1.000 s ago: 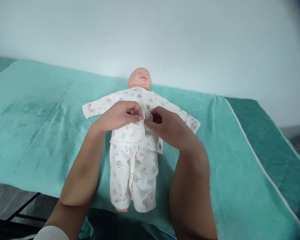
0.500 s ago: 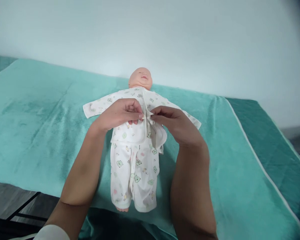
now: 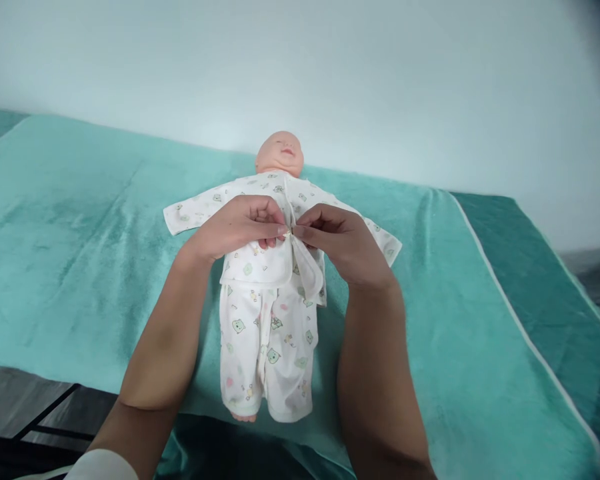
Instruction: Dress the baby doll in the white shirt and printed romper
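A baby doll [image 3: 280, 152] lies on its back, dressed in a white printed jacket [image 3: 253, 270] and matching printed trousers [image 3: 287, 363]. My left hand [image 3: 247, 227] pinches one front edge of the jacket at the doll's chest. The opposite front edge is pinched in my right hand [image 3: 333, 237], and the fingertips of both hands meet at the middle of the front. Below them the jacket's lower flap on the right hangs folded outward. Whatever fastener lies between the fingertips is hidden. Both jacket sleeves stretch out sideways, and one bare foot shows below a trouser leg.
Under the doll spreads a light green plush blanket [image 3: 80, 267] with a pale piped edge. A darker green cover [image 3: 540, 280] shows at the right. The white wall [image 3: 300, 67] rises right behind the doll's head. Dark metal bars [image 3: 50, 417] stand at the lower left.
My right hand has moved left, bringing its jacket edge against the edge in my left hand. The gap between the fingertips has closed. My left hand has hardly moved.
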A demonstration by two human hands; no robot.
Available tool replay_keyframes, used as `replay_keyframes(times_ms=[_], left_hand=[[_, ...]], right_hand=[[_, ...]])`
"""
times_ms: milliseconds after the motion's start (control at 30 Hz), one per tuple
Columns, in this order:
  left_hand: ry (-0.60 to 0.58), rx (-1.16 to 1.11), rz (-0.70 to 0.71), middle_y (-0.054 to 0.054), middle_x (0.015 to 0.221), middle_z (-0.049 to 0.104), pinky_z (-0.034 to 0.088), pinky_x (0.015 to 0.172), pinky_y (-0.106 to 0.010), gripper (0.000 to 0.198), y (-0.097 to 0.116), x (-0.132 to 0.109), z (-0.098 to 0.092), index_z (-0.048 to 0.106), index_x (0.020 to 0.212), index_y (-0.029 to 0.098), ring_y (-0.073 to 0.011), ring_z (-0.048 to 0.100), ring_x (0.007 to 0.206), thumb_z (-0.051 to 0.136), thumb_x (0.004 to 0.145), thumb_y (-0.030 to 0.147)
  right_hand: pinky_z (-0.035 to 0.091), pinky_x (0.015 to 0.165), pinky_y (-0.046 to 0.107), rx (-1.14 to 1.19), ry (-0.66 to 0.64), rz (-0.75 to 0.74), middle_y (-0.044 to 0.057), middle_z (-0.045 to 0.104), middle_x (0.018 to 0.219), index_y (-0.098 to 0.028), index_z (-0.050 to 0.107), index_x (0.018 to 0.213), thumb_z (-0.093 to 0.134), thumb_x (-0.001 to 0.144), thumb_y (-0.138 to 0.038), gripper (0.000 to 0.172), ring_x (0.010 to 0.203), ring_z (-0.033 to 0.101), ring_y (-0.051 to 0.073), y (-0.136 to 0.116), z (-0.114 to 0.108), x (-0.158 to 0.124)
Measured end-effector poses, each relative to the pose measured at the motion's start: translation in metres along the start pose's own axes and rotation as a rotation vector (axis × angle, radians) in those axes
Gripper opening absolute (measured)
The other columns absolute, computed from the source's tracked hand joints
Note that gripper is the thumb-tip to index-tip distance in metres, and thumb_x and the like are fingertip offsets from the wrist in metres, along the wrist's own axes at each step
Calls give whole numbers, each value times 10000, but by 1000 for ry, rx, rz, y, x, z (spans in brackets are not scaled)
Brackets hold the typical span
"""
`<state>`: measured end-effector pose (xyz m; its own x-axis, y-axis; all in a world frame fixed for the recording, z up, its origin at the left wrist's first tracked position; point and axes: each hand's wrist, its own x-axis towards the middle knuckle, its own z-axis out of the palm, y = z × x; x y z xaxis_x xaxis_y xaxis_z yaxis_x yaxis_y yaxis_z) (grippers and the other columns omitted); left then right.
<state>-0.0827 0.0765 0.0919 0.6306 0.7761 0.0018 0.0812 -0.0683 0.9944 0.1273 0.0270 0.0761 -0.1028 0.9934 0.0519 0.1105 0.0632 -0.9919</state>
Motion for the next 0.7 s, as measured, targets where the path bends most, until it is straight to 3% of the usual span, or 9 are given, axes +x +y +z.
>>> replay_keyframes(times_ms=[133, 333, 700], left_hand=[[-9, -5, 4, -27, 696, 697, 525, 619, -230, 118, -2, 1, 0, 705, 826, 151, -103, 639, 648, 762, 853, 251], [19, 11, 7, -24, 714, 701, 527, 614, -228, 106, -3, 1, 1, 688, 824, 160, -102, 651, 655, 757, 854, 234], [-18, 55, 5, -26, 748, 708, 528, 615, -229, 170, -4, 1, 0, 671, 840, 159, -101, 655, 656, 763, 870, 299]], right_hand=[[361, 575, 262, 3, -4, -13, -15, 587, 706, -201, 722, 794, 826, 818, -380, 209, 641, 459, 103, 0, -1, 0], [458, 637, 281, 2, -70, -6, 22, 673, 763, -198, 741, 843, 778, 873, -408, 215, 707, 587, 135, 1, -4, 0], [400, 587, 266, -59, -89, 43, -18, 595, 783, -211, 655, 910, 842, 770, -286, 245, 702, 521, 118, 1, 1, 0]])
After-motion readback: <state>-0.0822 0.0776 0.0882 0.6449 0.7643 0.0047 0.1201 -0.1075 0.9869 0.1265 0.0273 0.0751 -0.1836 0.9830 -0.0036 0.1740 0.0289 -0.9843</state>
